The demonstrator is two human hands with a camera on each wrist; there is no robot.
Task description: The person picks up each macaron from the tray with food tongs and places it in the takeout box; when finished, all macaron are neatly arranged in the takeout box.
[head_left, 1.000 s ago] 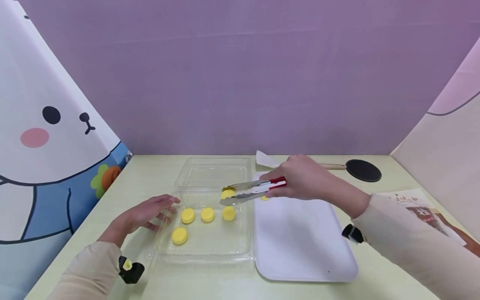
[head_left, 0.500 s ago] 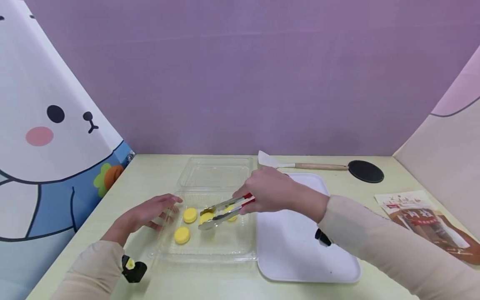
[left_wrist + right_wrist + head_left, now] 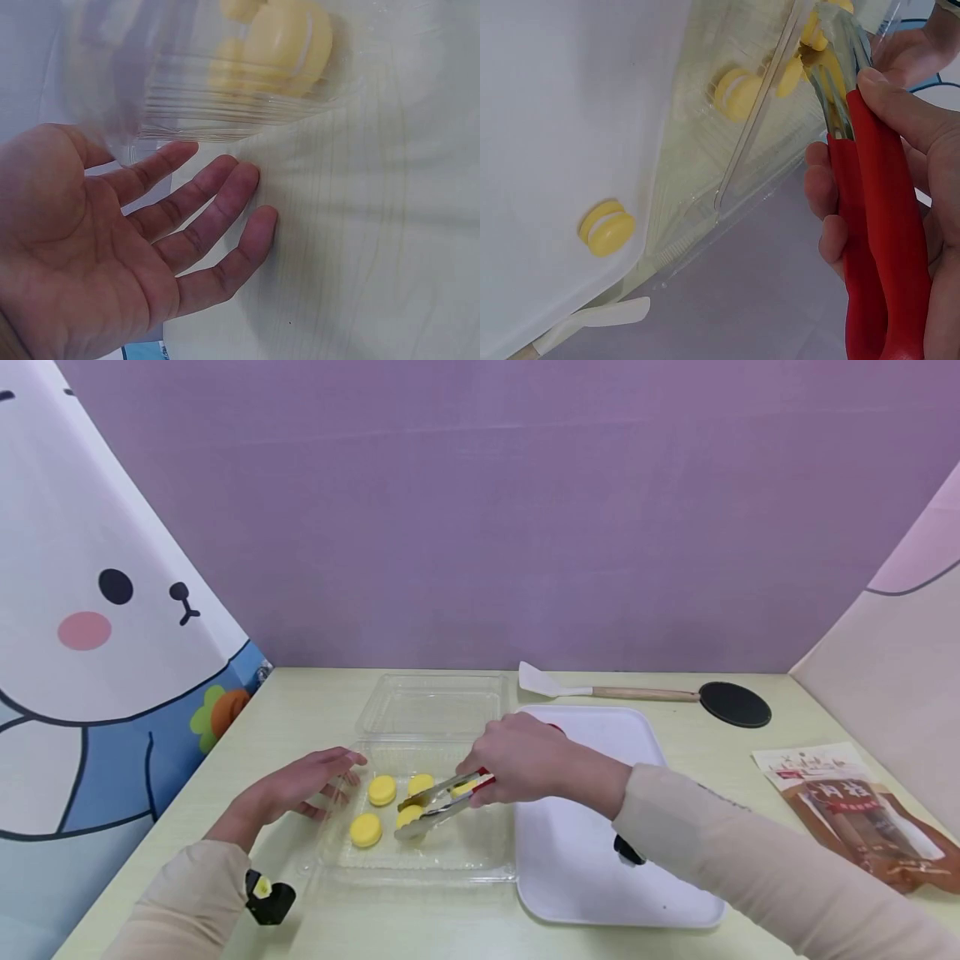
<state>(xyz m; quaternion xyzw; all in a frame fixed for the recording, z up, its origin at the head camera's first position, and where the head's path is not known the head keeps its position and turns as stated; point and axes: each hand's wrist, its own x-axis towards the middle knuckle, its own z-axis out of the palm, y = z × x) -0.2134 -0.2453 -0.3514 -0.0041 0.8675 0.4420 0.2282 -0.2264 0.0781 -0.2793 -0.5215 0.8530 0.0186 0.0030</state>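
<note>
My right hand (image 3: 521,760) grips red-handled metal tongs (image 3: 877,225) over a clear plastic clamshell box (image 3: 480,852). Between the tong tips, low in the box, is a yellow macaron (image 3: 408,817); whether it touches the bottom I cannot tell. Other yellow macarons lie around it: one at the left (image 3: 382,790), one nearer the front (image 3: 366,831), one behind (image 3: 420,782), and one partly hidden by the tongs (image 3: 463,787). At the box's left wall my left hand (image 3: 300,782) lies with loosely bent fingers (image 3: 225,195), its thumb partly hidden behind the plastic.
A white tray (image 3: 592,868) stands right of the box, holding a macaron (image 3: 607,229) that the right hand hides from the head view. Behind lie a white spatula (image 3: 543,682) with wooden handle and a black disc (image 3: 735,704). A brown food packet (image 3: 855,814) is at the right.
My right hand has carried the tongs left and towards me, from the box's far right, lowering the macaron between their tips. The left hand has stayed at the box's left wall.
</note>
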